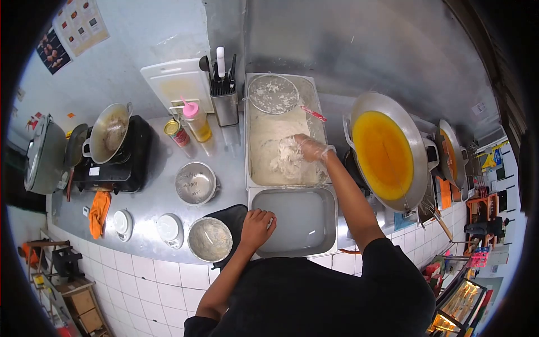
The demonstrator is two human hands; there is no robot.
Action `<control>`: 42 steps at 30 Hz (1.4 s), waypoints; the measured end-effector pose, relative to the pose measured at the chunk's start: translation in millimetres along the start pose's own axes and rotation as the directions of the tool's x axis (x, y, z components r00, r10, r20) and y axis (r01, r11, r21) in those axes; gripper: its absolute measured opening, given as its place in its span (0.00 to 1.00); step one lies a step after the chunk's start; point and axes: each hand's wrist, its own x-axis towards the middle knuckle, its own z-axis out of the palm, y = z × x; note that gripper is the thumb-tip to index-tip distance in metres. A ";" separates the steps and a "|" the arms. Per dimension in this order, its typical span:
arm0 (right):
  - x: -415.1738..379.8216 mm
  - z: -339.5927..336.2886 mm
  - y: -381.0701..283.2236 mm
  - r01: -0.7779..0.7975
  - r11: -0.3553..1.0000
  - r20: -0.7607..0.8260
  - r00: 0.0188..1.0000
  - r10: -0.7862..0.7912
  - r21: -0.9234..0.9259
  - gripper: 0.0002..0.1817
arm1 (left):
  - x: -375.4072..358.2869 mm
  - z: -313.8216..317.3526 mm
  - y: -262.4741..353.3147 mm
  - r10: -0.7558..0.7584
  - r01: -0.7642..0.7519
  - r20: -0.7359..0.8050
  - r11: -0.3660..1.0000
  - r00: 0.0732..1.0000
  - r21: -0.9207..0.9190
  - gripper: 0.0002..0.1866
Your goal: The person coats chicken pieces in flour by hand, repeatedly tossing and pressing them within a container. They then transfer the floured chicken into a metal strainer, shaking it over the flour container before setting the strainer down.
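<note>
My right hand (311, 149), in a clear plastic glove, reaches into a metal tray of white flour (272, 126). Its fingers are closed around part of a lumpy, flour-coated clump (288, 160) and are partly hidden by it. My left hand (259, 227) is bare and rests at the left edge of a second metal tray (254, 197), fingers stretched loosely over the rim, holding nothing. Cloudy pale liquid (293, 219) lies in that nearer tray. A round wire sieve (273, 94) dusted with flour sits across the far end of the flour tray, near a red-handled tool (313, 113).
At right stands a large wok of orange-yellow oil (383, 154), with another wok (449, 149) beyond. Left are a floury bowl (210, 240), a steel bowl (195, 183), two white scales (168, 229), a pink-capped bottle (196, 121), a knife block (224, 106) and a stove (137, 151).
</note>
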 end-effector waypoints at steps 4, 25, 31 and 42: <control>7.3 -1.4 26.0 0.143 0.983 -0.288 0.952 -0.105 0.114 0.24 | 0.4 2.1 0.3 -0.011 0.010 0.011 1.000 1.000 0.014 0.04; 46.7 141.4 101.3 -0.140 0.990 0.362 0.923 0.128 0.009 0.55 | 1.2 -1.3 3.3 0.003 -0.004 -0.024 1.000 1.000 -0.003 0.05; 24.6 69.1 32.2 -0.046 0.997 -0.005 0.999 0.046 -0.063 0.37 | -0.9 0.3 0.9 -0.015 0.015 0.004 1.000 1.000 0.005 0.06; -14.7 -17.8 -7.0 0.126 0.976 -0.509 0.861 -0.018 0.179 0.22 | 0.7 -1.6 1.5 -0.017 0.017 0.008 1.000 1.000 -0.012 0.06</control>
